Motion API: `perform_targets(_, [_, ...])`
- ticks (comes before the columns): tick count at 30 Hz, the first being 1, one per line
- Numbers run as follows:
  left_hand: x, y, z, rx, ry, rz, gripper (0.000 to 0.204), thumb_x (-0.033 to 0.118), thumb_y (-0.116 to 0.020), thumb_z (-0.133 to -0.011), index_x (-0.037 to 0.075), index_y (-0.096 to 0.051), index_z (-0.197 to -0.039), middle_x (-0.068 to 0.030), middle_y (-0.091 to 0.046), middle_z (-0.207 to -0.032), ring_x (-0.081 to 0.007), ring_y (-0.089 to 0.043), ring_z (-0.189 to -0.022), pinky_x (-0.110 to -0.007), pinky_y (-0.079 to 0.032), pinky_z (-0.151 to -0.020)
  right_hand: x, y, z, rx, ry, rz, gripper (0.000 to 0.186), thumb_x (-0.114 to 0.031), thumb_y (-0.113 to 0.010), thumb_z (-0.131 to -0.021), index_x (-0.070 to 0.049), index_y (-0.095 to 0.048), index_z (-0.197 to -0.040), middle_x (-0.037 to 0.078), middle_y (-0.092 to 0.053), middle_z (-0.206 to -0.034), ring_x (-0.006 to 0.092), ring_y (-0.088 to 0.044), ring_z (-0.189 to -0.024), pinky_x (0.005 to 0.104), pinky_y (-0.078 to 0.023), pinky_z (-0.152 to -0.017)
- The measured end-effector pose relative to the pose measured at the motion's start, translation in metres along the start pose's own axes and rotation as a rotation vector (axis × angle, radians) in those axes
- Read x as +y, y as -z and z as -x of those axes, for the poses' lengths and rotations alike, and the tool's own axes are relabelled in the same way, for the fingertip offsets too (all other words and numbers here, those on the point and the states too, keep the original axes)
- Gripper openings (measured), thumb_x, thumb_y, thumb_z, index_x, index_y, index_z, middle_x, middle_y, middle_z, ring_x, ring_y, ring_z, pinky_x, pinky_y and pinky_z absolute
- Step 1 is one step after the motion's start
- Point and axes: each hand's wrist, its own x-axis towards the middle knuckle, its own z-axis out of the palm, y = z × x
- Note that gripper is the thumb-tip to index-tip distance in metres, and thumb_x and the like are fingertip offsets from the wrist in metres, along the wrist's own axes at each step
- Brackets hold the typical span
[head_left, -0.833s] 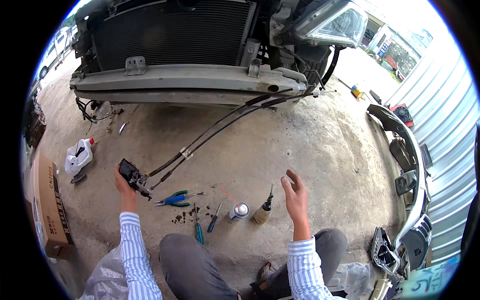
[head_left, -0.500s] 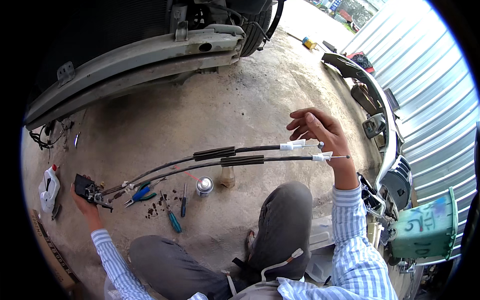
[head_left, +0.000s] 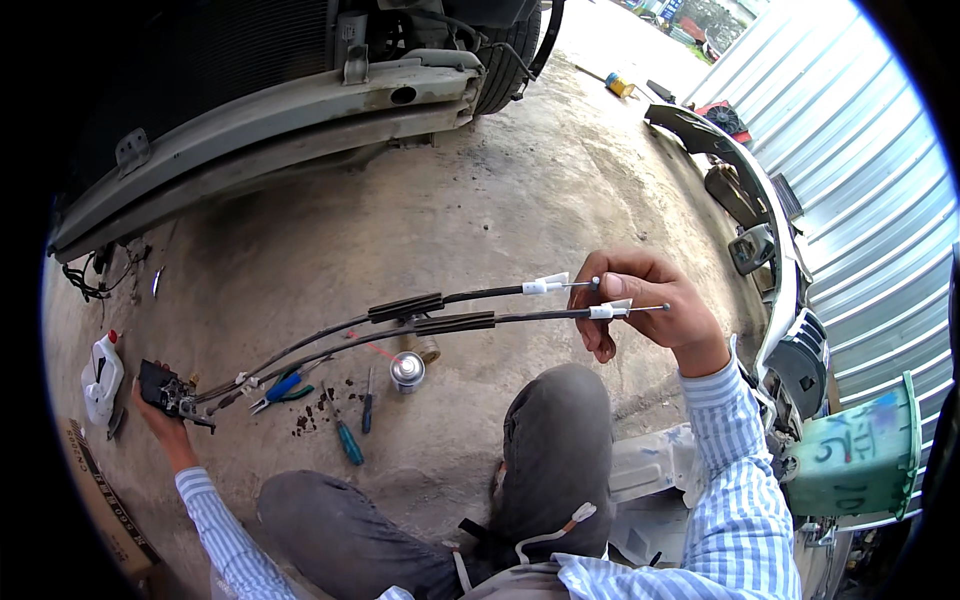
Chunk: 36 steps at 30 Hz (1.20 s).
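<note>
My left hand (head_left: 168, 418) grips a black latch mechanism (head_left: 170, 390) at the left. Two long black cables run from it to the right, an upper cable (head_left: 480, 295) and a lower cable (head_left: 540, 316). Each has a ribbed sleeve, a white plastic end fitting and a thin wire with a small ball tip. My right hand (head_left: 650, 305) is closed at these ends, its thumb tip against the upper wire's ball and the fingers curled behind. The lower cable's white fitting (head_left: 608, 311) lies across the front of its fingers.
On the concrete floor lie blue-handled pliers (head_left: 280, 388), a teal screwdriver (head_left: 348, 443), a blue screwdriver (head_left: 368, 405) and a spray can (head_left: 407, 371). A white bottle (head_left: 102, 380) and a cardboard box (head_left: 105, 500) are left. A car's front beam (head_left: 270, 130) spans ahead; a green bin (head_left: 850, 450) stands right.
My right hand has come down and closed in at the cable ends. The cables have shifted left, and the latch mechanism has moved slightly down and left.
</note>
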Motion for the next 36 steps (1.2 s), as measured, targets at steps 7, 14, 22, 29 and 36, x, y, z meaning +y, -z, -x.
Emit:
perform_targets(7, [0.007, 0.003, 0.01, 0.093, -0.004, -0.039, 0.058, 0.044, -0.045, -0.102, -0.001, -0.055, -0.137, -0.0144, -0.066, -0.127, -0.0277, -0.063, -0.116, -0.04, -0.052, -0.095, 0.001, -0.007, -0.003, 0.035, -0.004, -0.009, 0.033, -0.028, -0.055, -0.102, 0.003, -0.066, -0.107, 0.011, -0.069, -0.081, 0.0138, -0.066, -0.065, 0.0256, -0.052, -0.053])
perform_targets(14, [0.008, 0.012, 0.01, 0.099, 0.017, -0.029, 0.057, 0.044, -0.044, -0.102, 0.002, -0.055, -0.139, -0.0139, -0.065, -0.129, -0.0282, -0.062, -0.118, -0.041, -0.052, -0.096, 0.008, 0.0, 0.014, 0.057, -0.044, -0.048, 0.03, -0.025, -0.054, -0.102, 0.002, -0.067, -0.105, 0.01, -0.068, -0.078, 0.011, -0.062, -0.06, 0.025, -0.05, -0.053])
perform_targets(22, [0.008, -0.008, 0.032, 0.019, -0.014, -0.064, 0.056, 0.044, -0.044, -0.1, -0.001, -0.059, -0.129, -0.0167, -0.07, -0.116, -0.0278, -0.069, -0.101, -0.042, -0.058, -0.085, -0.003, -0.004, -0.013, 0.016, -0.097, 0.154, 0.022, -0.019, -0.065, -0.097, 0.002, -0.063, -0.091, 0.006, -0.061, -0.076, 0.0107, -0.059, -0.066, 0.0253, -0.047, -0.058])
perform_targets(29, [0.019, -0.052, 0.045, 0.027, -0.133, -0.162, 0.05, 0.039, -0.043, -0.099, -0.003, -0.059, -0.12, -0.0182, -0.07, -0.108, -0.0304, -0.07, -0.097, -0.044, -0.059, -0.08, 0.0, -0.023, -0.01, 0.019, -0.166, 0.608, 0.039, -0.023, -0.077, -0.074, 0.002, -0.049, -0.062, 0.006, -0.045, -0.055, 0.0161, -0.044, -0.051, 0.0331, -0.027, -0.05])
perform_targets(36, [0.018, -0.041, 0.057, 0.048, -0.171, -0.138, 0.049, 0.038, -0.044, -0.096, -0.002, -0.06, -0.119, -0.0192, -0.069, -0.106, -0.0314, -0.069, -0.097, -0.044, -0.059, -0.081, 0.013, -0.036, 0.041, 0.092, -0.153, 0.597, 0.055, -0.041, -0.075, -0.079, -0.001, -0.046, -0.056, 0.006, -0.044, -0.054, 0.014, -0.043, -0.05, 0.033, -0.024, -0.048])
